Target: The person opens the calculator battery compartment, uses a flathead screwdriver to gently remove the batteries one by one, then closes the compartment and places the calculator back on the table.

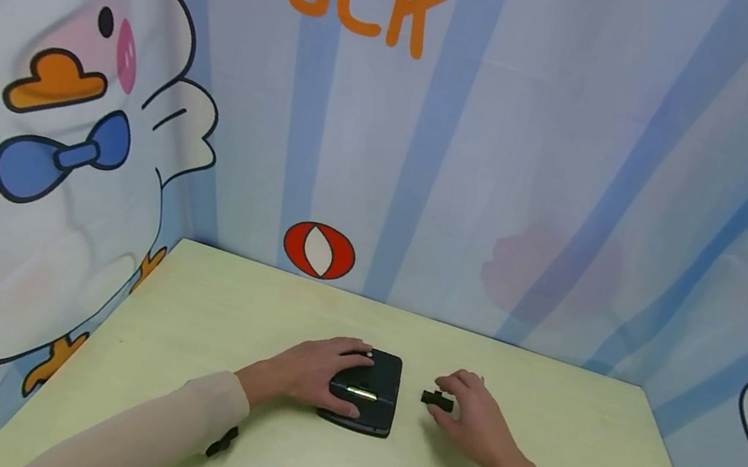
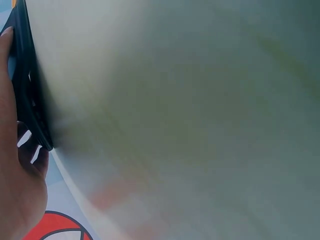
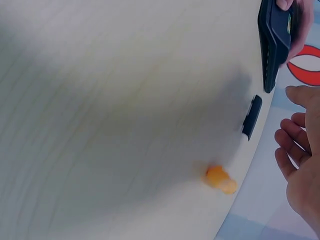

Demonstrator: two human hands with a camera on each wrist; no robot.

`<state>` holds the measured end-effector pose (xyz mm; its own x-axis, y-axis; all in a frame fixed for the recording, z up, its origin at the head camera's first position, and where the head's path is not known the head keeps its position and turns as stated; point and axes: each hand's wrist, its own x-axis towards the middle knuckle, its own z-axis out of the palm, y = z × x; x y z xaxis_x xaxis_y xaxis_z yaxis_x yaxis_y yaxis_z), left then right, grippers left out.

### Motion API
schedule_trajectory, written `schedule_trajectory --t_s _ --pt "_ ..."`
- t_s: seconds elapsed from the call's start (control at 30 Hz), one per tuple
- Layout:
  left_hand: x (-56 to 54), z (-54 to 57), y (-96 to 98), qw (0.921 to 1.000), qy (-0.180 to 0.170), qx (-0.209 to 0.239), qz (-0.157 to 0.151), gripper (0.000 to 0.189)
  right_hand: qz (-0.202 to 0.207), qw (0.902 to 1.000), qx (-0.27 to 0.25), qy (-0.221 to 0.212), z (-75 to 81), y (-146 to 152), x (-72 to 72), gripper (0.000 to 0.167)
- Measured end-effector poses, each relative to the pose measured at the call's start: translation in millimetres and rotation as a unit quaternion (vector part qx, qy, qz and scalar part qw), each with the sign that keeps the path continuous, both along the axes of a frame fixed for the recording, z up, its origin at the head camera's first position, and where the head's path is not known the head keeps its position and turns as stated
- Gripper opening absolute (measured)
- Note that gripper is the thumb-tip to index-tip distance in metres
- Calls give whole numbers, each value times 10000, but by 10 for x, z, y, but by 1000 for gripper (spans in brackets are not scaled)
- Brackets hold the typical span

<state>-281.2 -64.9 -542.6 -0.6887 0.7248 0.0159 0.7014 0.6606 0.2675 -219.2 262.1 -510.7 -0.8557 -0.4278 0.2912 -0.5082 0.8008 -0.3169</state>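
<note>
My left hand [image 1: 326, 375] grips a flat black device [image 1: 375, 417] by its left side, with the thumb near the front and the fingers toward the back. A shiny yellowish strip shows in a slot in the device; its exact kind is unclear. To the right lies a small, thin black piece [image 1: 436, 400], notched along one edge in the right wrist view. My right hand [image 1: 472, 418] is over and around this piece, thumb and fingers apart. In the right wrist view, a gap shows between the loosely bent fingers [image 3: 287, 142] and the piece.
A blurred orange object [image 3: 220, 180] lies on the table beyond the black piece. The pale table [image 1: 242, 302] meets a striped cartoon cloth [image 1: 462, 157] at the back and sides. A small black item [image 1: 222, 442] shows beside the left sleeve.
</note>
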Motion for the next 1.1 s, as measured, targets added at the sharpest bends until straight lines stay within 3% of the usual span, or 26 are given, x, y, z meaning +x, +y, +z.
schedule_trajectory --t_s 0.27,0.7,1.1 --pt "7 5 -4 10000 -26 49 37 89 -285 9995 -98 98 -41 258 -45 37" --pt "-17 -42 -9 10000 -29 44 48 89 -797 9967 -91 -93 -96 526 -63 29" --pt "1 -35 -4 9999 -38 100 104 89 -1345 9886 -71 -668 -204 719 -64 23"
